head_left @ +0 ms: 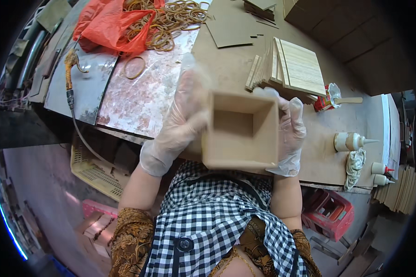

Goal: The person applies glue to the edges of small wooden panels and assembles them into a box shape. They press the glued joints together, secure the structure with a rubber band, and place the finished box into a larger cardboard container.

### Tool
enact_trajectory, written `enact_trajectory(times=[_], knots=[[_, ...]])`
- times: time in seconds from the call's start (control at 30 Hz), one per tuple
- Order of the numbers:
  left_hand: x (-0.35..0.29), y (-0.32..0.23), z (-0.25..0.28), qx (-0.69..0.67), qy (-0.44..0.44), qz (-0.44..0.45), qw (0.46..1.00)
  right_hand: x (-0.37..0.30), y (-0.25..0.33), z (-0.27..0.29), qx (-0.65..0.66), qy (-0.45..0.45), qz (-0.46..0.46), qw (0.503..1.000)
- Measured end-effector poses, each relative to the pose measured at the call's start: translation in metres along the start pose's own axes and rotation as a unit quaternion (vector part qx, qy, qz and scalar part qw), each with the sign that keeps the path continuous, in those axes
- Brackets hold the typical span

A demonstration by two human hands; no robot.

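An open-topped wooden box (241, 150), square with plain light-brown walls, is held up in front of my apron, its hollow side facing me. My right hand (291, 131), in a clear plastic glove, grips it along the right wall, with some fingers hidden behind it. My left hand (182, 113), gloved the same way, is beside the left wall. Its fingers stretch upward, blurred by motion, and the thumb points at the box's edge; whether it touches I cannot tell.
Behind the box, thin wooden panels (302, 69) are stacked on the table. Rubber bands (180, 18) spill beside a red plastic bag (113, 27). An air blow gun (70, 69) lies left. To the right are a glue bottle (349, 141), a rag (355, 168) and a red can (326, 99).
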State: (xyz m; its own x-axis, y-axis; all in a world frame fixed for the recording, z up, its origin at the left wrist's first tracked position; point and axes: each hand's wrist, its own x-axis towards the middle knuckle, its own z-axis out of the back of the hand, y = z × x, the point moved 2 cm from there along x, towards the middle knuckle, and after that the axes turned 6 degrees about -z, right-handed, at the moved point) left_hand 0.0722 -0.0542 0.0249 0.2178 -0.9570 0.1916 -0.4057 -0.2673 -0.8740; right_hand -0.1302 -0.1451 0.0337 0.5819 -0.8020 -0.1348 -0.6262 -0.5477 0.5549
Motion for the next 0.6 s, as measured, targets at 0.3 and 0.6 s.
enact_trajectory(times=[0.3, 0.6], knots=[[-0.016, -0.009, 0.008, 0.028, -0.059, 0.011, 0.998, -0.013, -0.004, 0.006, -0.183, -0.067, 0.115, 0.974], [-0.001, -0.007, -0.012, -0.202, -0.084, 0.004, 0.976, -0.039, -0.015, -0.041, -0.436, 0.049, 0.155, 0.885]])
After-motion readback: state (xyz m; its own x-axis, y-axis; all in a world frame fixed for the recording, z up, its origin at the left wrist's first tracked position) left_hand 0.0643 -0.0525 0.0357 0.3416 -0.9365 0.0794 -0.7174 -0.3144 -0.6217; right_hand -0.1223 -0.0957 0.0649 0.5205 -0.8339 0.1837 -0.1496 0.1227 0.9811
